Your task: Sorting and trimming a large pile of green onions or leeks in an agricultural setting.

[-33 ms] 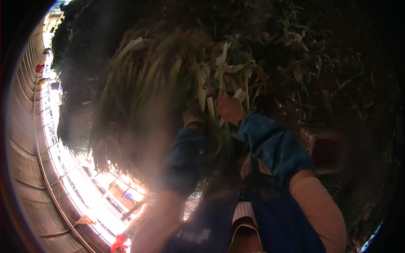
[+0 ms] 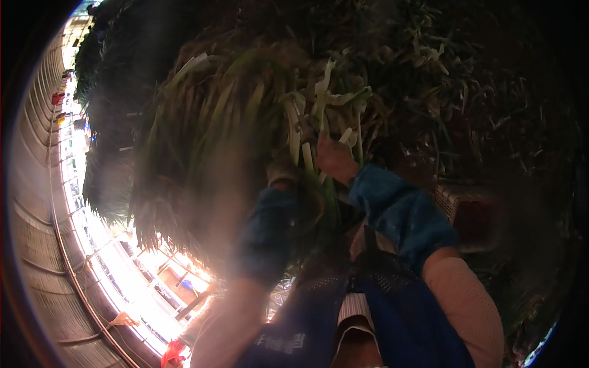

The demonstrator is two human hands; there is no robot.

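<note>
A large heap of long, leafy green stalks (image 2: 202, 116), like leeks or big scallions, spreads in front of me. Near its middle, my right hand (image 2: 336, 158) is closed at some pale cut stalks (image 2: 294, 144), the thumb side pointing up along them. Just left and slightly nearer, my left hand (image 2: 282, 172) reaches among the leaves at the heap's edge. Shadow and leaves hide its fingers. Both forearms wear blue sleeve covers (image 2: 402, 208). Pale, curled leaves (image 2: 343, 97) lie just beyond the right hand.
A plastic crate (image 2: 446, 202) with a slotted side stands right of my right forearm. More loose leaves (image 2: 429, 52) cover the dark area far right. To the left curves a ribbed shelter wall (image 2: 37, 214) with bright light along it. Something red (image 2: 175, 354) lies lower left.
Almost nothing differs; my right hand and forearm have shifted very slightly to the right and downward.
</note>
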